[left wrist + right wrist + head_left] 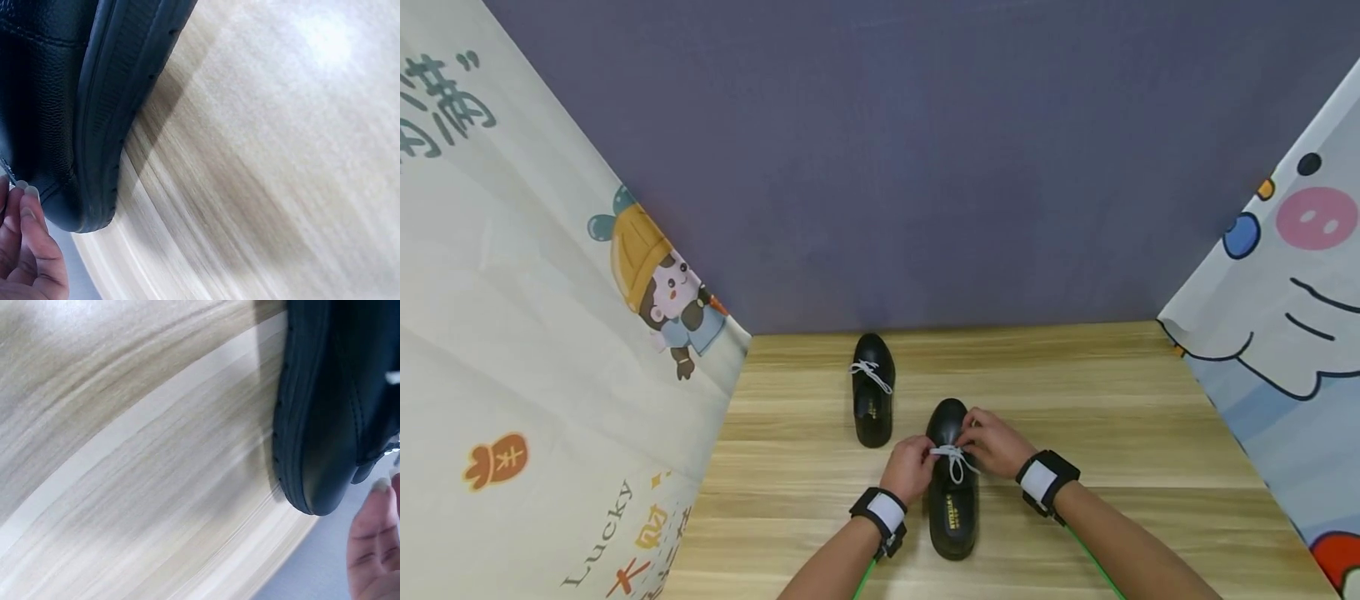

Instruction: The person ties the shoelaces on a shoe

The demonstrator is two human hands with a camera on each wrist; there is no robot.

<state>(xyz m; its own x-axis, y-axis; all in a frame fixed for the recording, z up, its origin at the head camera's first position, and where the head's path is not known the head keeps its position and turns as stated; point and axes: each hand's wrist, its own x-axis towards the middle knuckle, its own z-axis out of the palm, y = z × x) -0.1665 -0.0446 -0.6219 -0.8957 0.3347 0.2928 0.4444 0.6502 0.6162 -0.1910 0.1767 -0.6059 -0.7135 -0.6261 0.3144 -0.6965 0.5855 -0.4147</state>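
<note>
A black leather shoe (952, 517) stands on the wooden surface, toe pointing away from me. Its white shoelace (955, 468) is tied across the front, with a loop hanging back over the opening. From the left side, my left hand (908, 468) pinches one part of the lace between thumb and fingertips; the left wrist view shows this hand (31, 250) at the lace. On the other side my right hand (997, 446) has its curled fingers at the lace by the knot. In the right wrist view its fingertips (380, 486) are partly cut off by the frame edge.
A second black shoe (872, 421) with a tied white lace stands farther back on the left. The wooden surface (1075, 400) ends at a grey-blue backdrop (925, 167). Printed white curtains (550, 333) hang on both sides.
</note>
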